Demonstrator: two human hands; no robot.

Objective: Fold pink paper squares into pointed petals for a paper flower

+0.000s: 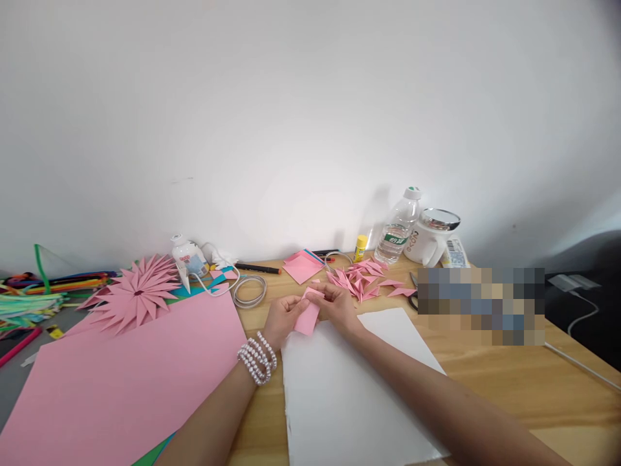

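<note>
A small folded piece of pink paper (306,321) is held between both hands, over the far left corner of a white sheet (359,395). My left hand (283,318), with a beaded bracelet (257,362) at the wrist, pinches the paper's left side. On its upper right edge, the fingers of my right hand (337,304) are closed. Just beyond the hands lies a stack of pink paper squares (301,266). Several folded pink paper pieces (359,279) are heaped to the right of it.
Large pink sheets (130,382) cover the left side, with a pink paper pinwheel shape (138,291) behind them. A glue bottle (187,255), tape roll (249,292), glue stick (360,248), water bottle (398,226) and white mug (427,241) stand or lie near the wall. Scissors (413,299) lie at right.
</note>
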